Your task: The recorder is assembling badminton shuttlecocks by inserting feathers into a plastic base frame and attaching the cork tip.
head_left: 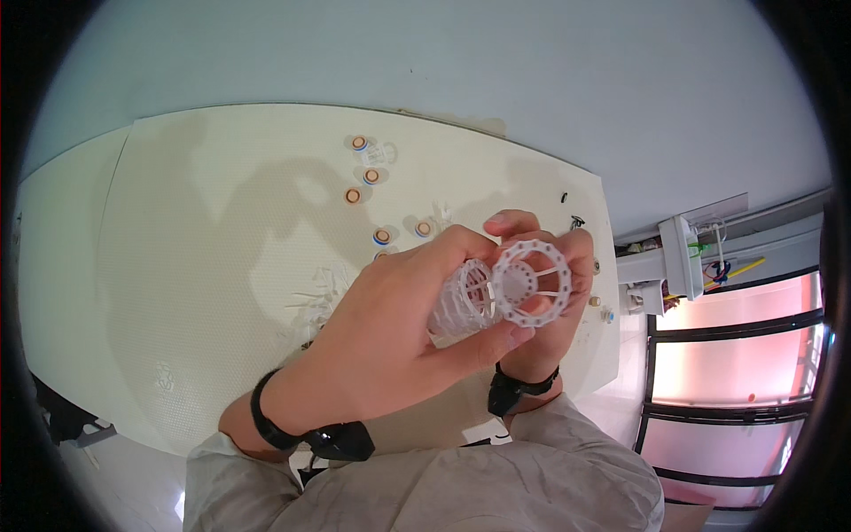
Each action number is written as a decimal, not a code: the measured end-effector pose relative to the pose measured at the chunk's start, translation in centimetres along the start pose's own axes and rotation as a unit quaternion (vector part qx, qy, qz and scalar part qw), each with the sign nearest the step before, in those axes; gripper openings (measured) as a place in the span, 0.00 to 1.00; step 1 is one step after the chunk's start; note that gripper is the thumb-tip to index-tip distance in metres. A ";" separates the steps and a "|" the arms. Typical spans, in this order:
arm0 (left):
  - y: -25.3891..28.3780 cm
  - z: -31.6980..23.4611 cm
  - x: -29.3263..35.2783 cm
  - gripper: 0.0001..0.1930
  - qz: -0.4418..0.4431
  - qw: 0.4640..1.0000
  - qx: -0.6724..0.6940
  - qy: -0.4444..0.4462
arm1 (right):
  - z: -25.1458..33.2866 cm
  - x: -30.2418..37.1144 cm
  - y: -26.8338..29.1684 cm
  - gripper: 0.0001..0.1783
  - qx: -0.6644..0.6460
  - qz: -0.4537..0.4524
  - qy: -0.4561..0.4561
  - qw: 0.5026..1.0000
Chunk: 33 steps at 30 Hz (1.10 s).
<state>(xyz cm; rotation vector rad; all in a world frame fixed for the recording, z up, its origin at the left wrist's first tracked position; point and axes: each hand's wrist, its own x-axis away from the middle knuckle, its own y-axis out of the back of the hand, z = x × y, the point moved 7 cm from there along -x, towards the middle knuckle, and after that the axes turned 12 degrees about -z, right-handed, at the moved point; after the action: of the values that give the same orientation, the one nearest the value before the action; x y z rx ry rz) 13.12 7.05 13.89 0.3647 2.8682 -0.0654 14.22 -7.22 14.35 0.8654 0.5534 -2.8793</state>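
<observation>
Near the middle of the view, my left hand [394, 306] is closed around a clear plastic lattice cylinder [463, 300], lying against the palm. My right hand [574, 293] grips a clear plastic cage [560, 310] whose round rim is pierced with small holes. Its open end faces up, showing thin white rods and a perforated disc inside. My left thumb presses near the lower edge of that rim. The two plastic pieces are side by side, touching or nearly so. Several right fingers are hidden behind the cage.
The white table [213, 222] carries several small round tan-topped pieces [371, 176], some with blue rims. Thin clear strips [319, 297] lie left of my forearm. Small dark bits [565, 198] sit by the right edge. Beyond it stands a white box [681, 257] with wires.
</observation>
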 end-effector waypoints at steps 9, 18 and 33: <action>0.6 -0.1 0.0 0.21 -0.006 0.997 0.082 -0.009 | 0.3 -0.1 -0.9 0.16 0.087 0.043 0.080 0.992; 0.3 0.2 0.1 0.20 0.008 0.996 0.086 0.010 | 1.6 0.3 -0.9 0.09 0.171 0.040 0.169 0.970; 0.3 -0.3 0.0 0.18 -0.033 0.987 0.151 -0.044 | 1.3 -0.6 -0.2 0.27 0.050 0.082 0.176 0.980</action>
<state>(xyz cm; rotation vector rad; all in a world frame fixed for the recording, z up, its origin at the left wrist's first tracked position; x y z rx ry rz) 13.11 7.33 14.14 0.3136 2.7817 -0.5192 13.98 -7.51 15.75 1.3821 0.3452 -2.6361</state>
